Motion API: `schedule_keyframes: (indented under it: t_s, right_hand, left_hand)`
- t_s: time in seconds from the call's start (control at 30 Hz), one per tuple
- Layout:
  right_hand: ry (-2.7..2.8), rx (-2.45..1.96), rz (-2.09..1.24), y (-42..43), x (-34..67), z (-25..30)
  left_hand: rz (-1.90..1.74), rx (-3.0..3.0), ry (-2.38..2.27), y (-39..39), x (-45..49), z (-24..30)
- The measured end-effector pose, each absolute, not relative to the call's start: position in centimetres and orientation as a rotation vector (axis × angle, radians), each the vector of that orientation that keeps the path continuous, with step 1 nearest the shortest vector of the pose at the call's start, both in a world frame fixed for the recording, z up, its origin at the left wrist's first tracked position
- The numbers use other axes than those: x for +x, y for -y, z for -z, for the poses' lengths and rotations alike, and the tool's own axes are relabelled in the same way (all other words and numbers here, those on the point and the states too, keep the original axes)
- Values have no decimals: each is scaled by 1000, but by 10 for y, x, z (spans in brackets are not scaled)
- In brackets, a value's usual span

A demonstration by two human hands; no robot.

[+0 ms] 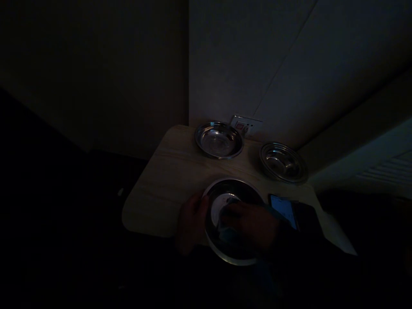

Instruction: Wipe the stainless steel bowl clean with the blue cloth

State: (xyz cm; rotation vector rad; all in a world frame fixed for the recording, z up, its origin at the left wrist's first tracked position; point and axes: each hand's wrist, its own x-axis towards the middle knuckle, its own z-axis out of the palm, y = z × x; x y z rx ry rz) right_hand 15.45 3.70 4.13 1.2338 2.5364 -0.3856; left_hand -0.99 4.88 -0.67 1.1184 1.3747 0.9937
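Note:
The scene is very dark. A steel bowl (214, 223) is tilted at the near edge of a small wooden table (161, 184). My left hand (191, 223) grips the bowl's left rim. My right hand (251, 223) is inside the bowl with its fingers closed on a bluish cloth (227, 234) that presses against the bowl's inner surface. Much of both hands is lost in shadow.
Two more steel bowls stand at the back of the table: one (219, 139) at the middle, one (282, 162) at the right. A lit phone screen (283, 210) lies near my right wrist. A wall socket (246, 124) sits behind the bowls.

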Motion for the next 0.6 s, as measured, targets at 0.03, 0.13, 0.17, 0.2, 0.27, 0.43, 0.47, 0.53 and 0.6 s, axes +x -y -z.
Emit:
schedule_keyframes:
  t_s: [0.03,0.13,0.17,0.2,0.27,0.43,0.47,0.53,0.6]
  right_hand:
    - [-2539,1266,374,-37,154,-41]
    - [-2527,1287,329,-37,151,-40]
    - [-2516,1272,322,-37,151,-40]
    - [-2506,1256,315,-37,150,-41]
    - [-2503,1230,297,-38,150,-42]
    - [-2477,1294,215,-47,149,-41]
    - [-2462,1321,202,-48,148,-41]
    - [-2456,1325,207,-49,146,-40]
    - [-2468,1298,237,-48,144,-40]
  left_hand:
    - [-1003,1120,-1378,-47,-10,7]
    - [-1024,1119,-1395,-42,-9,6]
    - [-1033,1118,-1398,-42,-9,5]
    - [-1041,1119,-1401,-42,-9,5]
    - [-1050,1132,-1413,-42,-9,6]
    - [-1032,1192,-1414,-41,-9,8]
    - [-1032,1192,-1423,-41,-9,7]
    - [-1037,1178,-1449,-40,-9,6]
    - [-1040,1159,-1468,-40,-8,3]
